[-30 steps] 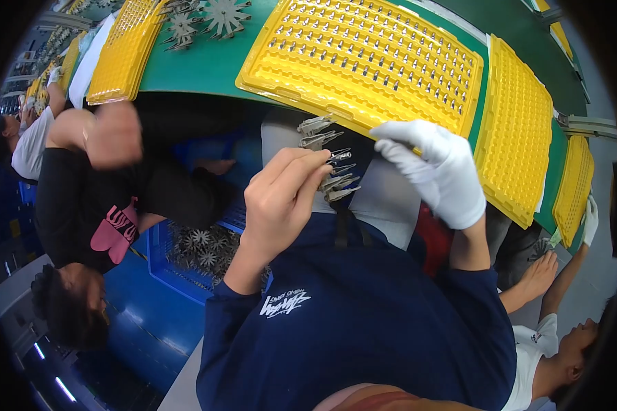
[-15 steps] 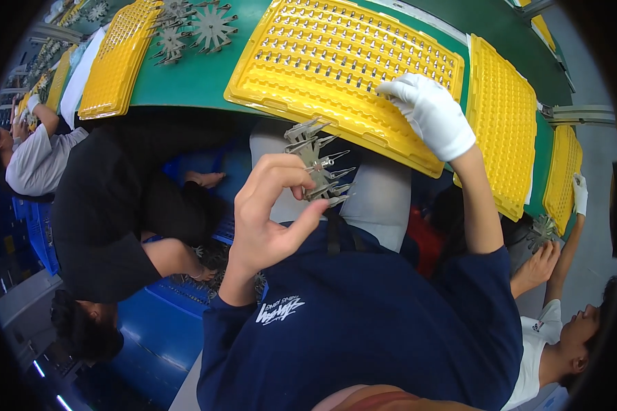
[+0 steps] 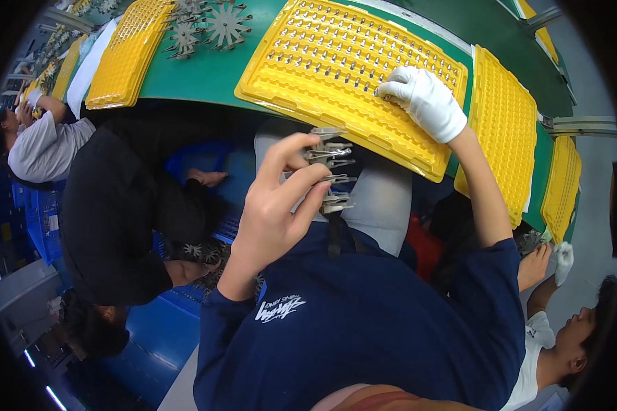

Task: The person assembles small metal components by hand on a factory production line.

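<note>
My bare left hand [image 3: 273,205] holds a grey metal star-shaped clip wheel [image 3: 337,154] above my lap, its clips seen edge-on and stacked along its side. Thumb and fingers close on the wheel's near side, and the palm hides part of it. My right hand [image 3: 428,103], in a white glove, is over the yellow tray [image 3: 363,121]. Its fingertips pinch at the end of the nearest row of small metal parts [image 3: 328,70]. A small part shows partly at those fingertips; the glove covers the rest of it.
On the green table [image 3: 192,81], another yellow tray [image 3: 500,130] lies to the right and stacked trays [image 3: 122,68] to the left. Star-shaped clip wheels [image 3: 226,26] rest at the back left. A person in black sits close on my left; another person's gloved hand [image 3: 563,262] is at right.
My left hand has turned the clip wheel edge-on, its fingers now closed nearer the middle. The right hand stays at the row's end. The right-hand co-worker's glove has come down from the tray.
</note>
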Available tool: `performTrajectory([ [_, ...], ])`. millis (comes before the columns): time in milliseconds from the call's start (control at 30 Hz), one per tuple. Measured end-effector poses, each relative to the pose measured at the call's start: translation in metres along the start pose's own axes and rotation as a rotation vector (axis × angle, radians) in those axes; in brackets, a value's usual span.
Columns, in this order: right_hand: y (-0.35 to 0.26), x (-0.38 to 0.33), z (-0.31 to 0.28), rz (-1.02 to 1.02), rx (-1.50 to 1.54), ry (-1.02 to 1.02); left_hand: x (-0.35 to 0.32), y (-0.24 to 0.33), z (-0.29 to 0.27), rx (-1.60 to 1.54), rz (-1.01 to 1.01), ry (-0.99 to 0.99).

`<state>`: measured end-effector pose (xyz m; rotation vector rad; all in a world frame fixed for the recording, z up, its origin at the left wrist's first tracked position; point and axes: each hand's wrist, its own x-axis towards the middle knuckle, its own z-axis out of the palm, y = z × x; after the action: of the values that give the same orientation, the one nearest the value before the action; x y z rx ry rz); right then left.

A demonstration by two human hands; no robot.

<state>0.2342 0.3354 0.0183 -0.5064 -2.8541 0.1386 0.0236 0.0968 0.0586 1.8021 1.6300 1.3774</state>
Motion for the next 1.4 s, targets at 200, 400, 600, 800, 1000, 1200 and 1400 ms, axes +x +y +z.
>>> performTrajectory([
  [200, -0.034, -0.005, -0.016, 0.186, 0.429, 0.171, 0.001, 0.001, -0.006, 0.205, 0.042, -0.044],
  [400, -0.105, -0.003, -0.051, 0.326, 0.723, 0.051, 0.004, -0.008, -0.001, 0.226, 0.128, 0.017],
  [600, -0.124, -0.006, -0.051, 0.240, 0.740, 0.078, 0.004, -0.007, 0.001, 0.151, 0.114, -0.024],
  [800, -0.126, -0.005, -0.044, 0.182, 0.668, 0.148, 0.001, -0.010, 0.000, 0.157, 0.130, -0.025],
  [1000, -0.124, -0.003, -0.042, 0.120, 0.612, 0.173, 0.001, -0.009, 0.002, 0.149, 0.138, -0.025],
  [1200, -0.137, -0.002, -0.043, 0.070, 0.460, 0.139, 0.000, -0.008, 0.006, 0.183, 0.164, -0.031],
  [1400, -0.138, -0.002, -0.033, 0.064, 0.420, 0.195, 0.000, -0.012, 0.004, 0.175, 0.094, -0.030],
])
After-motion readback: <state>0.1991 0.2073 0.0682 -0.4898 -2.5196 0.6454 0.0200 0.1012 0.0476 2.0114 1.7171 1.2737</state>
